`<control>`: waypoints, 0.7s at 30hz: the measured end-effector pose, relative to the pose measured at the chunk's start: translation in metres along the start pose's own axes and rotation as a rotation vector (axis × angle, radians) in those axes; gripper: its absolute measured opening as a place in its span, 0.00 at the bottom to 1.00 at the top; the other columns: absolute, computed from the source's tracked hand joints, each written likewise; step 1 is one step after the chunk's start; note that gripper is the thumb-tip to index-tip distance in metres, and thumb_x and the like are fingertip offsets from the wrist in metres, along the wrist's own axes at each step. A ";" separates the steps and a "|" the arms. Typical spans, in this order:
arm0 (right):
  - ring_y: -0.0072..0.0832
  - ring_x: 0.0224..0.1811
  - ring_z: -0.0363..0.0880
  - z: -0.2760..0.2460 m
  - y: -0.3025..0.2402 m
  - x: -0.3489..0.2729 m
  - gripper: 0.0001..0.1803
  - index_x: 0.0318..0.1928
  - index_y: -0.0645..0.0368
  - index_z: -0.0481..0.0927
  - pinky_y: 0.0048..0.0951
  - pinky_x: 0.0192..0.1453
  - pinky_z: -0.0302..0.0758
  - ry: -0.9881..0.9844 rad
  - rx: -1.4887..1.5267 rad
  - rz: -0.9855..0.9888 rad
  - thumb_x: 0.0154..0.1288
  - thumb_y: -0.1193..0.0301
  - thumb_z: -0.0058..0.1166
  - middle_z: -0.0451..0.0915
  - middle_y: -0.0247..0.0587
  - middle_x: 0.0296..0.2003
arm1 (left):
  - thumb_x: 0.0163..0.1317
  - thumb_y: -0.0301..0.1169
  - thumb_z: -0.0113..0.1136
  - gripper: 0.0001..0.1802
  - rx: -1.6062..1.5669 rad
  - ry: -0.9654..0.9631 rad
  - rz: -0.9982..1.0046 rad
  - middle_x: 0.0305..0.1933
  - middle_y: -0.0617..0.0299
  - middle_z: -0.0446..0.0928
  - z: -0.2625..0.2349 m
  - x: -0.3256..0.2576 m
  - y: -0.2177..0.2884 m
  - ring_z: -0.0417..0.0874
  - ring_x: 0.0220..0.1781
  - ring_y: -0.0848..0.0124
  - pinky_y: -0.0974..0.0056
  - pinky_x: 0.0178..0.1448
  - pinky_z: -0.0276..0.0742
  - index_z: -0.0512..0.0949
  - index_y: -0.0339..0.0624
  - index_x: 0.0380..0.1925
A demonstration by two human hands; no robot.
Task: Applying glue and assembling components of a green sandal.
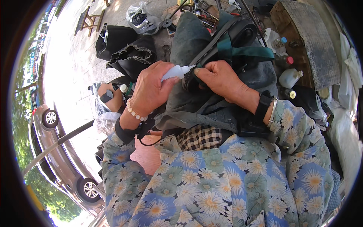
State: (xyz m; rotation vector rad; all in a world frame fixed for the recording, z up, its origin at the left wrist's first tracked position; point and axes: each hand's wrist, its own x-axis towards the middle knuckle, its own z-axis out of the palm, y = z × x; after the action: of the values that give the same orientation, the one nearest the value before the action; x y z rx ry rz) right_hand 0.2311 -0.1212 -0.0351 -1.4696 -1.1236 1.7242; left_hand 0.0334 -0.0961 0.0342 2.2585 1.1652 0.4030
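Grey lap cloth (177, 102): black shoe (211, 47) above it, contact unclear. Paved ground (81, 66): wooden stool (82, 20); clear plastic bag (152, 25), dark contents (138, 17).

Holding white squeeze bottle (174, 71) in left hand (153, 83), with tip right by edge of dark sandal (211, 47) with green straps (249, 52); can't tell if touching. Pinching sandal's near end with right hand (224, 80). Got sandal lying across dark grey cloth (179, 104). Can also see wooden stool (82, 20) far left, brown car (66, 166) at left, weathered wooden box (317, 41) far right, several bottles (290, 78) near it.
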 end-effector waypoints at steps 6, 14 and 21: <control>0.23 0.18 0.72 0.000 -0.001 0.000 0.19 0.22 0.67 0.79 0.28 0.25 0.69 0.007 -0.031 -0.019 0.58 0.62 0.52 0.76 0.39 0.16 | 0.50 0.26 0.63 0.15 0.040 0.100 0.078 0.33 0.50 0.76 0.008 -0.001 -0.003 0.78 0.31 0.51 0.59 0.34 0.73 0.76 0.34 0.38; 0.22 0.17 0.70 -0.001 0.000 0.001 0.18 0.22 0.67 0.79 0.28 0.24 0.68 0.005 -0.019 0.001 0.58 0.63 0.52 0.76 0.38 0.16 | 0.48 0.26 0.63 0.14 0.058 0.110 0.092 0.31 0.51 0.75 0.008 0.002 0.001 0.78 0.30 0.52 0.58 0.33 0.73 0.76 0.34 0.37; 0.21 0.17 0.70 -0.001 0.002 0.002 0.18 0.22 0.67 0.79 0.27 0.24 0.68 0.005 0.021 -0.004 0.58 0.63 0.52 0.76 0.38 0.16 | 0.49 0.23 0.62 0.13 0.160 0.073 0.095 0.32 0.50 0.75 0.005 0.004 0.007 0.77 0.31 0.51 0.59 0.34 0.72 0.75 0.34 0.37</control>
State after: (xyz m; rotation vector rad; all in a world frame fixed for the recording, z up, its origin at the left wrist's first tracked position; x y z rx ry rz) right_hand 0.2316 -0.1206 -0.0377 -1.4577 -1.1019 1.7238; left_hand 0.0423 -0.0979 0.0342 2.4636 1.1662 0.4471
